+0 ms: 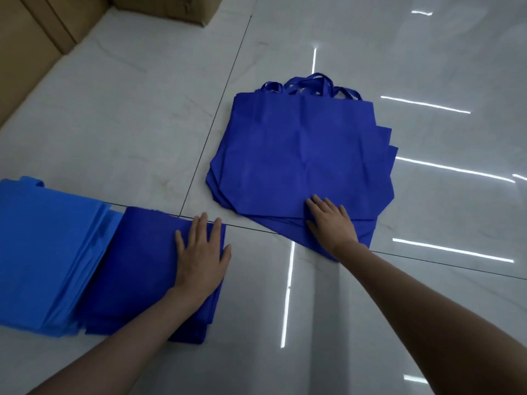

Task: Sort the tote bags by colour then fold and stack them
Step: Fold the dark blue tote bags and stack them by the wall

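Left hand (199, 252) flat, fingers spread, pressing right part of folded stack of dark blue fabric tote bags (137, 266). Stack's left edge overlaps pile of light blue fabric tote bags (42, 252); right edge just under the fingertips.

Right hand (330, 223) flat, fingers straight, resting on near edge of fanned pile of unfolded dark blue tote bags (302, 155), handles (310, 84) at far side.

Bare strip of glossy white tiled floor (285, 309) between the two dark blue piles. Brown cardboard boxes (42, 24) far left, well apart.

Folded stack (148, 266) near left, second stack (42, 252) touching its left, unfolded pile (299, 155) right, boxes (42, 24) behind left.
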Available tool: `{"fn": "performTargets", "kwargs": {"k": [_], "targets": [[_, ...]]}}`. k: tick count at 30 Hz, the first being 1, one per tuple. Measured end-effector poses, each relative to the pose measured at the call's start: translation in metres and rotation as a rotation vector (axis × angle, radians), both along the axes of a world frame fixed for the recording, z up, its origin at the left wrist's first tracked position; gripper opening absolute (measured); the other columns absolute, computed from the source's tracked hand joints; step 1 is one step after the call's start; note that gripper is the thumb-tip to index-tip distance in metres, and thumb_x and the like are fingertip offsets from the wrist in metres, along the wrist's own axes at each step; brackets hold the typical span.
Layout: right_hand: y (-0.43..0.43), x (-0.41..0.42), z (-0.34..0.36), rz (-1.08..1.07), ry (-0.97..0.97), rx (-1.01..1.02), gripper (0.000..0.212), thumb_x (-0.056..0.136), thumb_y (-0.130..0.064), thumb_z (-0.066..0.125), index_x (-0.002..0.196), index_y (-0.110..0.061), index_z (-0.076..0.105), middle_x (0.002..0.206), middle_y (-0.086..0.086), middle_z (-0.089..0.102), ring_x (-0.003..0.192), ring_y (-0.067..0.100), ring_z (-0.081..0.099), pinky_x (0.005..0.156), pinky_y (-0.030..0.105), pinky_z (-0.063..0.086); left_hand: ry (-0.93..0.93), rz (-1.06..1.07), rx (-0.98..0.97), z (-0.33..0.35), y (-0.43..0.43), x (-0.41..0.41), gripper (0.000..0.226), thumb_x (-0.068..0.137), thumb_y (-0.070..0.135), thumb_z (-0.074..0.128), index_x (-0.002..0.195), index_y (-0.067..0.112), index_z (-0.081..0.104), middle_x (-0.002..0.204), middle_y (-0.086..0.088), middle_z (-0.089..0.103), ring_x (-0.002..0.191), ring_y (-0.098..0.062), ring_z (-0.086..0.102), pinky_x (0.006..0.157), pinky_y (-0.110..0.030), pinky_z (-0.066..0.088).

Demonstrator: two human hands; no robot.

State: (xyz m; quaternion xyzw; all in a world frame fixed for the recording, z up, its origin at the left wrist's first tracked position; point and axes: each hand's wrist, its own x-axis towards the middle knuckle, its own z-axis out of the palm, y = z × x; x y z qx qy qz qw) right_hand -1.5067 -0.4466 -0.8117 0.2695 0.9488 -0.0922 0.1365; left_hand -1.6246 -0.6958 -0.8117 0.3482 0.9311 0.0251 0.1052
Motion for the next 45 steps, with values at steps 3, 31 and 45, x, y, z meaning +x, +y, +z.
{"fn": "performTargets", "kwargs": {"k": [3, 31, 45], "targets": [[-0.006, 0.007, -0.007, 0.078, 0.057, 0.098, 0.038, 0.094, -0.02, 0.056, 0.13, -0.007, 0.052, 0.14, 0.013, 0.049, 0.12, 0.035, 0.052, 0.104, 0.05, 0.034, 0.006, 0.052, 0.008, 0.002, -0.003, 0.006, 0.058, 0.095, 0.037, 0.046, 0.144, 0.009, 0.034, 0.151, -0.018, 0.027, 0.141, -0.032, 0.023, 0.108, -0.06, 0.017], [0.019, 0.285, 0.06, -0.002, 0.291, 0.072, 0.046, 0.069, -0.003, 0.078, 0.112, -0.015, 0.069, 0.11, 0.0, 0.07, 0.094, 0.02, 0.068, 0.082, 0.027, 0.05, -0.467, -0.459, 0.335, 0.047, 0.049, 0.059, 0.052, 0.088, 0.002, 0.058, 0.128, 0.036, 0.053, 0.128, 0.011, 0.056, 0.117, -0.008, 0.052, 0.099, -0.027, 0.042], [0.044, 0.334, 0.086, -1.05, 0.865, -0.522, 0.042, 0.089, -0.033, 0.064, 0.068, 0.0, 0.05, 0.062, 0.006, 0.041, 0.059, 0.016, 0.035, 0.054, 0.029, 0.025, -0.963, 0.058, 0.564, 0.039, 0.072, 0.104, 0.014, 0.093, 0.027, 0.055, 0.095, 0.014, 0.061, 0.092, 0.004, 0.068, 0.088, -0.01, 0.063, 0.068, -0.014, 0.045]]}}
